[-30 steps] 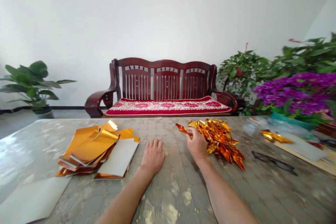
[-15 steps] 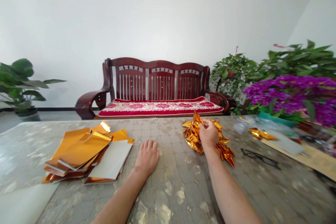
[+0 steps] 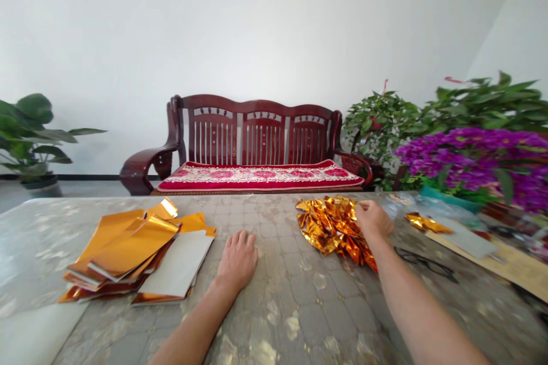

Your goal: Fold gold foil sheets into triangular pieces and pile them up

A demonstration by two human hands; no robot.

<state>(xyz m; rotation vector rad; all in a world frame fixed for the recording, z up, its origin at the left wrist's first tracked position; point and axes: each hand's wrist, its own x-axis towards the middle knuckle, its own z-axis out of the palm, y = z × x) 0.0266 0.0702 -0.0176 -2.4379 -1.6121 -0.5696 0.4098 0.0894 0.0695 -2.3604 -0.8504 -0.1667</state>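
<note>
My left hand (image 3: 238, 258) lies palm down on the patterned tabletop, fingers stretched out and nothing in it. Left of it is a loose stack of gold foil paper (image 3: 132, 245), with a grey-white backing side (image 3: 177, 265) showing on the nearest sheets. Over on the right, my right hand (image 3: 373, 219) is at the right edge of a heap of folded, shiny gold foil pieces (image 3: 329, 225). Its fingers are curled and pressed together against the heap's edge; whatever may be between them is hidden.
Black-framed glasses (image 3: 426, 264) lie right of my right forearm. Beyond them are another gold foil piece (image 3: 428, 222), a grey card (image 3: 466, 238) and clear plastic. Purple flowers (image 3: 475, 159) stand at the right. A wooden bench (image 3: 261, 131) is behind the table (image 3: 274, 291).
My right hand has moved right, from atop the heap to its right edge. The foil piece it pinched upright no longer stands up there. My left hand stays in place.
</note>
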